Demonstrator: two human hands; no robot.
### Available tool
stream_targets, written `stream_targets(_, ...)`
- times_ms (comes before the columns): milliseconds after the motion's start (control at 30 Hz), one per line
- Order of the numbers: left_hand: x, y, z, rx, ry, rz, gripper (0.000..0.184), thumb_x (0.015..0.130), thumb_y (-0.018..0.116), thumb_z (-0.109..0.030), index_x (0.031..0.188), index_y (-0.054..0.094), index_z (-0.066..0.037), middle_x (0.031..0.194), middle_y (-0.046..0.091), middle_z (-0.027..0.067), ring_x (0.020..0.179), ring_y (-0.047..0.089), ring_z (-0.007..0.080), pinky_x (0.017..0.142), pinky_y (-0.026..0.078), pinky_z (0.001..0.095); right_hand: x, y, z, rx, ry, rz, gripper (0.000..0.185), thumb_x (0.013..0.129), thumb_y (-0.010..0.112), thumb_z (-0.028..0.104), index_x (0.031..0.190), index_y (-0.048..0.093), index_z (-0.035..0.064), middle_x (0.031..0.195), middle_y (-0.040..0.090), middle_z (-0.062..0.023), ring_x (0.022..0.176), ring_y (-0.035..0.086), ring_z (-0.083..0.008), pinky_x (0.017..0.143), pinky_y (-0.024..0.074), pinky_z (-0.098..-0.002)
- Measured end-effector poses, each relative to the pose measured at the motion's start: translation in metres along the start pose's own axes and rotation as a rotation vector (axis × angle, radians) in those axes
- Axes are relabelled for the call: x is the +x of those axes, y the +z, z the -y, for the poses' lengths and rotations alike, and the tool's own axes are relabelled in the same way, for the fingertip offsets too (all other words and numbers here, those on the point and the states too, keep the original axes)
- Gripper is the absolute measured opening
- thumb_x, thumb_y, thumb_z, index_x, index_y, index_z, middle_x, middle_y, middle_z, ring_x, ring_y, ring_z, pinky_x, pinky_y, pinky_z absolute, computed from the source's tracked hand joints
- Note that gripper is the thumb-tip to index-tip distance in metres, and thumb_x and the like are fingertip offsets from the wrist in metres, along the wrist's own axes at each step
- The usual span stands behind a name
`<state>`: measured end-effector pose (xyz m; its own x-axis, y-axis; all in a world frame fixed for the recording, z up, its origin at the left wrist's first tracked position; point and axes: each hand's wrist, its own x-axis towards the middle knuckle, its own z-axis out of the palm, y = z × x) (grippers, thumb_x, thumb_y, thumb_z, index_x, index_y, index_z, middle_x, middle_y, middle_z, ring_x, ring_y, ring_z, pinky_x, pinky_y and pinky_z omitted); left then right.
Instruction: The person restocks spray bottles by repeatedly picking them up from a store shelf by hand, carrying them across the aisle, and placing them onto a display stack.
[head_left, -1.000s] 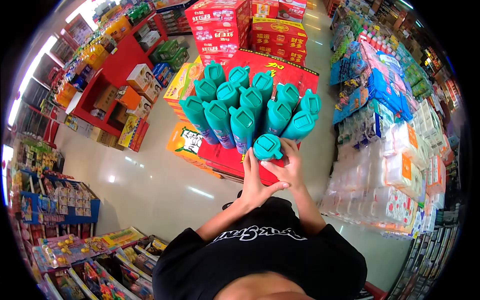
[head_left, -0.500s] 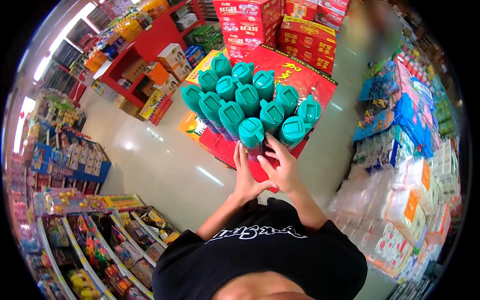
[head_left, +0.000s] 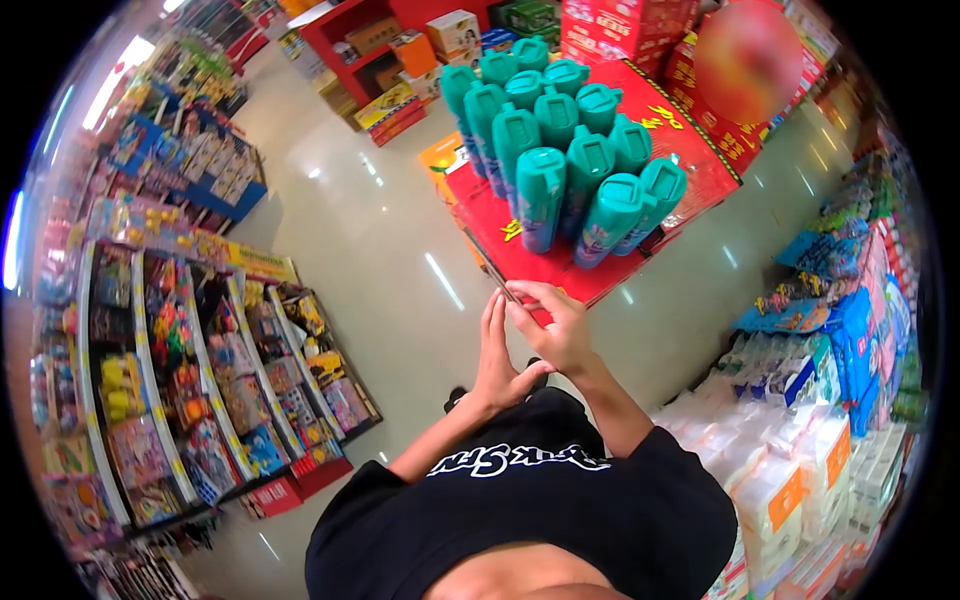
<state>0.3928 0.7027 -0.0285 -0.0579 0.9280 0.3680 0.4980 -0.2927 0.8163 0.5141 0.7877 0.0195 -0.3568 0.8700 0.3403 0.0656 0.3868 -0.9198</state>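
Several spray cans (head_left: 541, 200) with teal caps and blue-purple bodies stand upright in a cluster on a red carton stack (head_left: 690, 190). My left hand (head_left: 495, 365) is near the carton's front corner, fingers stretched upward and thumb apart, holding nothing visible. Beside it, my right hand (head_left: 555, 325) has its fingers bent together at the same corner. A thin dark strip lies at the fingertips; I cannot tell whether it is the carton's edge or a separate thing. Both hands are apart from the cans, with the nearest can just beyond them.
At the left, a tiered rack (head_left: 190, 380) holds small packaged goods. White plastic-wrapped packs (head_left: 770, 490) are piled at the right. Red boxes (head_left: 625, 30) rise behind the cans, and a red shelf unit (head_left: 340, 40) stands at the back. Shiny floor (head_left: 380, 250) runs between them.
My hands have come away from the front can and now meet at the carton's front corner. The view has turned, and the cans appear higher and further right.
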Motion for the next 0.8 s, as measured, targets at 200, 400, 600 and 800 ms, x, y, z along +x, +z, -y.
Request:
stream_targets(200,-0.094,-0.04,-0.012,-0.015,-0.111,-0.236,0.11,0.081,0.081,-0.038,0.155,0.014,0.007,0.159,0.021,0.0252,0.149,0.023,0.0394,0.12,0.024,0.0488,-0.04,0.074,0.028,0.034,-0.066,0.359,0.028,0.089,0.072,0.014,0.114,0.07,0.0016,0.105,0.073,-0.0133,0.092,0.071,-0.0215,0.077,0.0573,-0.0325)
stream_targets(400,-0.231,-0.103,-0.042,0.066,-0.225,-0.54,0.106,0.078,0.083,-0.018,0.155,0.015,0.006,0.158,0.023,0.023,0.146,0.031,0.0371,0.119,0.029,0.0471,-0.122,0.18,0.083,0.116,-0.196,0.705,0.03,0.091,0.07,0.018,0.116,0.069,0.0011,0.103,0.073,-0.0137,0.092,0.071,-0.0214,0.077,0.0572,-0.0334)
stream_targets(600,-0.399,-0.16,-0.097,0.351,-0.355,-0.766,0.109,0.078,0.085,-0.027,0.155,0.015,0.005,0.155,0.026,0.0233,0.14,0.039,0.0359,0.113,0.039,0.0461,-0.263,0.289,0.151,0.348,-0.117,1.017,0.031,0.094,0.068,0.013,0.122,0.066,-0.0001,0.113,0.071,-0.0146,0.095,0.073,-0.021,0.077,0.0605,-0.0312)
stream_targets(800,-0.538,-0.183,-0.131,0.301,-0.46,-1.07,0.111,0.08,0.084,-0.039,0.155,0.016,0.006,0.153,0.029,0.0232,0.137,0.043,0.0349,0.111,0.041,0.0462,-0.392,0.376,0.195,0.404,-0.063,1.323,0.035,0.094,0.069,0.014,0.126,0.063,0.0001,0.111,0.071,-0.0139,0.092,0.073,-0.0214,0.076,0.0606,-0.0318)
